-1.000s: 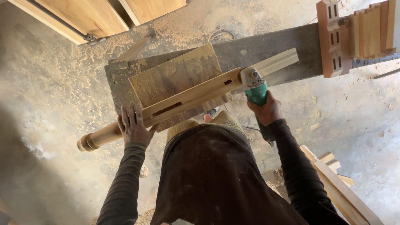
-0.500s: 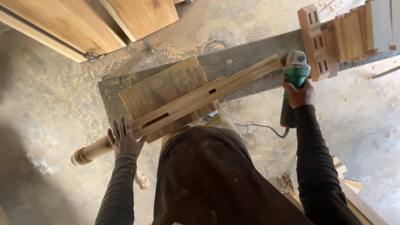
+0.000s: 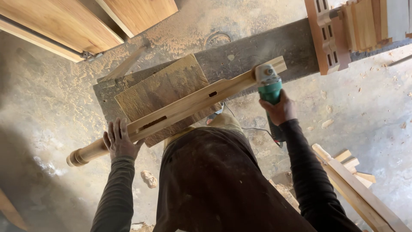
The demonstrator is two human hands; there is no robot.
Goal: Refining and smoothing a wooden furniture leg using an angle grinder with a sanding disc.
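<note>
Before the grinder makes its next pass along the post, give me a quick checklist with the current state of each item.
1. Left hand pressing the wooden post down near its turned end: ok.
2. Right hand gripping the green grinder: ok.
3. Grinder head resting on the post near its far end: ok.
4. Post supported on the dusty board over the dark bench: ok.
5. Post clamped: not ok, only the hand holds it.
6. Grinder cord clear of the feet: cannot tell.
</note>
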